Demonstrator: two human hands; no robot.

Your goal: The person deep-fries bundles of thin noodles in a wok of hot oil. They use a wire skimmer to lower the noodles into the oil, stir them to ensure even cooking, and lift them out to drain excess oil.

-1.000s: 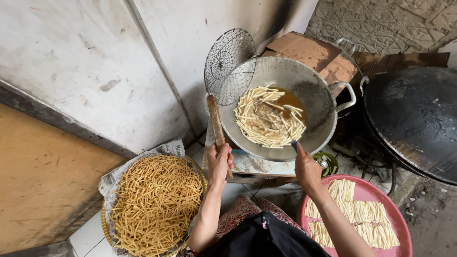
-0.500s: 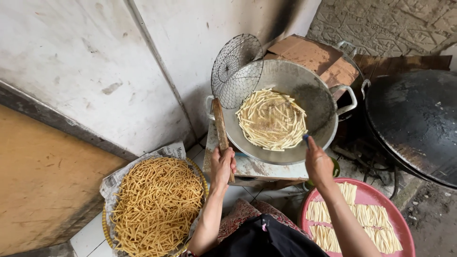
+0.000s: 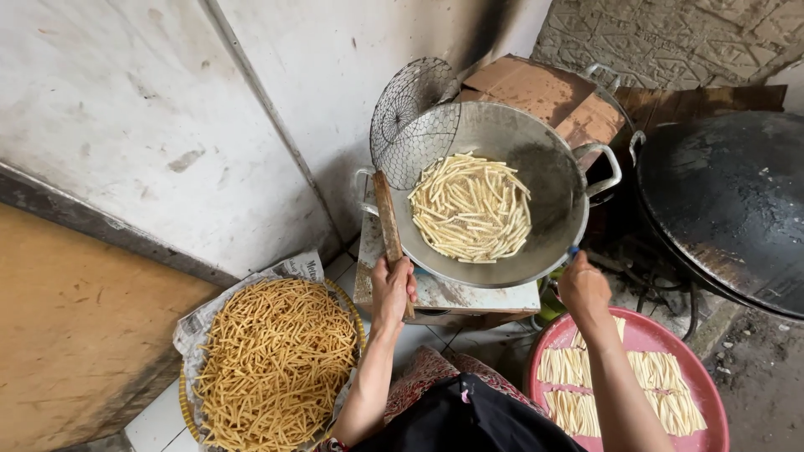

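My left hand grips the wooden handle of a round wire skimmer, whose mesh leans on the far left rim of a metal wok. Pale dough sticks float in oil inside the wok. My right hand is closed at the wok's near right rim, and a small blue tip of something thin pokes out above its fingers. Below that hand lies a red round tray with rows of raw pale strips.
A woven basket lined with newspaper at lower left holds a heap of golden fried sticks. A large black pan sits to the right. Cardboard lies behind the wok. A stained wall rises on the left.
My right hand has drawn back from over the oil to the wok's near rim. The sticks have spread out in the oil. My left hand stays on the skimmer handle.
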